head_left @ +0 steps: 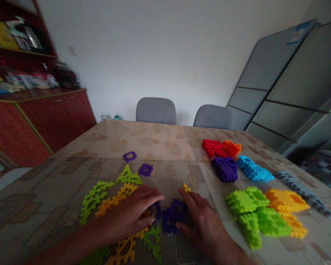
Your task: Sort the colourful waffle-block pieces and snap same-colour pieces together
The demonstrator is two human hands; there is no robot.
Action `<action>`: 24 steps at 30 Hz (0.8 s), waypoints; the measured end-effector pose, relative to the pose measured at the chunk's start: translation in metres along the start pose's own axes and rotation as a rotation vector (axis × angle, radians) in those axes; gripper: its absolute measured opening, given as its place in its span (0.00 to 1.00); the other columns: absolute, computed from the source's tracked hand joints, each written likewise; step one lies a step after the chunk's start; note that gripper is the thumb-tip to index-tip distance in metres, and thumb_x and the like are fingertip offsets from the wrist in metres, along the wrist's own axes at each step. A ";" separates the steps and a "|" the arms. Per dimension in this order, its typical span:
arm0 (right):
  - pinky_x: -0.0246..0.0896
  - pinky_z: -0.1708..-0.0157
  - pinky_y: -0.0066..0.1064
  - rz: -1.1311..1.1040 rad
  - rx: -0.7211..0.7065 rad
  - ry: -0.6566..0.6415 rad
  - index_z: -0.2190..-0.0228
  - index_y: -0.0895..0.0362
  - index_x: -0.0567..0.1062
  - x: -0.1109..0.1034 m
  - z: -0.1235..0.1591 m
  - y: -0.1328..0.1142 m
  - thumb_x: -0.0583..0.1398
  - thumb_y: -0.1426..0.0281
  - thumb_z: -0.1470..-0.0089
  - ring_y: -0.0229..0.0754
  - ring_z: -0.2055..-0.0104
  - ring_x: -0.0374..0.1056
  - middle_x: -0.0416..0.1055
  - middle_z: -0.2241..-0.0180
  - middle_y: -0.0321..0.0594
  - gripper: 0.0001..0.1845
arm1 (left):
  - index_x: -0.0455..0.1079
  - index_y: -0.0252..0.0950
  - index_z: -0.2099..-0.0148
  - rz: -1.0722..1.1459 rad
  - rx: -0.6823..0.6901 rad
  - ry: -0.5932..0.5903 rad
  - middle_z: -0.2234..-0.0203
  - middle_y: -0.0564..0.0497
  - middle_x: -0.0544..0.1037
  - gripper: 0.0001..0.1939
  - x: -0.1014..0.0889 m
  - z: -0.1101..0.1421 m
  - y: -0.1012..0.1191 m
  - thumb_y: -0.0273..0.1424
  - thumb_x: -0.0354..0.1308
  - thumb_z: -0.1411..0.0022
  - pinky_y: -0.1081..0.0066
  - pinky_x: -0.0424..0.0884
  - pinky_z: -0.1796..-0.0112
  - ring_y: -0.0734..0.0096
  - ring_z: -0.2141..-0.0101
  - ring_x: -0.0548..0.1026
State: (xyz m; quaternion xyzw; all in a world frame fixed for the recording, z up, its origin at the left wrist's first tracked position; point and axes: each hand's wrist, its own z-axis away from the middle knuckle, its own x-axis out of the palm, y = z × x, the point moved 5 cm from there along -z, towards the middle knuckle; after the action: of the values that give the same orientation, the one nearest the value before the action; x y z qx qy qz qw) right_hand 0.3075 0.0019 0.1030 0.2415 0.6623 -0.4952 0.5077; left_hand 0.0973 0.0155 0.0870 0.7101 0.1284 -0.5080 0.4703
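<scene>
A pale wall (168,48) rises well beyond the hands. Below it a patterned counter (154,140) spreads out under both hands and past them on every visible side. Far off to the right of the hands stands a tall grey refrigerator (306,73); far to the left, a red-brown cabinet (57,117). Two grey chairs (156,110) face the hands from the counter's far edge.

The left hand (139,206) and right hand (202,217) are near each other, palms inward, each with its thumb moderately apart from its fingers. Dark purple toothed pieces (172,217) lie between them, close against the right thumb; whether either hand grips them cannot be told.

Right of the right hand are light green stacks (245,202), with yellow-orange stacks (287,200) and a grey row (303,191) farther out. Beyond that hand sit blue, purple, red and orange stacks (224,170).

Loose yellow-orange pieces (107,207) and green pieces (92,200) surround the left forearm and hand. Two purple squares (146,169) lie beyond the left hand. Smallest, a yellow piece (187,187) lies at the right fingertips.
</scene>
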 end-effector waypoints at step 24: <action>0.47 0.32 0.51 -0.161 -0.263 -0.187 0.33 0.55 0.59 0.002 0.002 0.017 0.61 0.76 0.48 0.52 0.31 0.52 0.60 0.34 0.50 0.42 | 0.72 0.46 0.41 -0.047 0.016 0.143 0.46 0.48 0.78 0.19 -0.031 0.000 -0.029 0.33 0.53 0.32 0.61 0.68 0.44 0.59 0.46 0.74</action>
State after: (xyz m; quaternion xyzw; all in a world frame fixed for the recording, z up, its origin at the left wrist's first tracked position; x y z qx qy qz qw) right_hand 0.3214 0.0063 0.0942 0.0723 0.6886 -0.4635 0.5529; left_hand 0.0646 0.0398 0.0971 0.7451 0.1742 -0.4678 0.4424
